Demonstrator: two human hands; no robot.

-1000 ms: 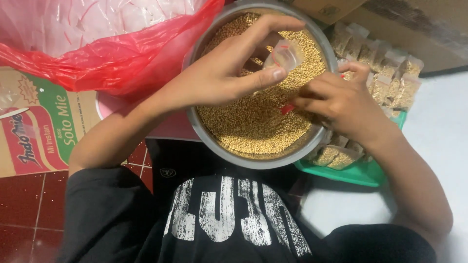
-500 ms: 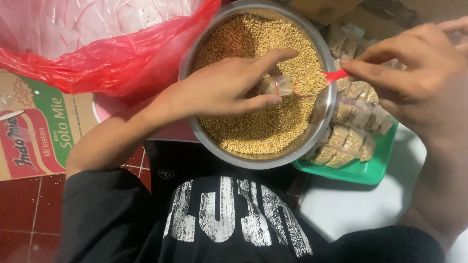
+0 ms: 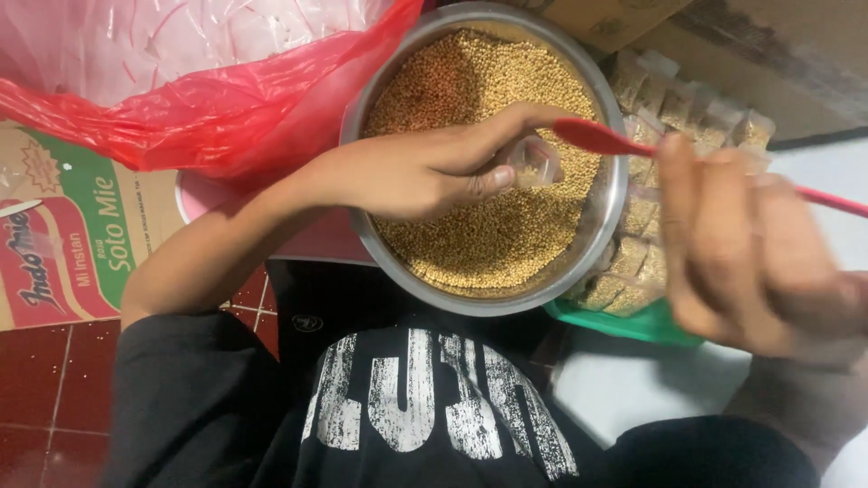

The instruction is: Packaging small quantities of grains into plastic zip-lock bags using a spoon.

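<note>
A round metal bowl (image 3: pixel 613 210) full of small tan grains sits in front of me. Over the grains, my left hand (image 3: pixel 425 172) pinches a small clear plastic bag (image 3: pixel 533 163) at its mouth. My right hand (image 3: pixel 750 248), blurred and raised close to the camera at the right, grips a thin red spoon (image 3: pixel 601 138). The spoon's head lies just above the little bag, near the bowl's right side.
A green tray (image 3: pixel 624 321) holding several filled clear packets (image 3: pixel 674 104) stands right of the bowl. A red plastic bag (image 3: pixel 199 108) lies at the upper left over a printed cardboard box (image 3: pixel 63 235). Brown cardboard (image 3: pixel 759 54) is at the top right, red floor tiles (image 3: pixel 36 389) at the lower left.
My right hand has lifted out of the bowl, swung out to the right and come close to the camera with the red spoon. My left hand stays over the grains with the small bag.
</note>
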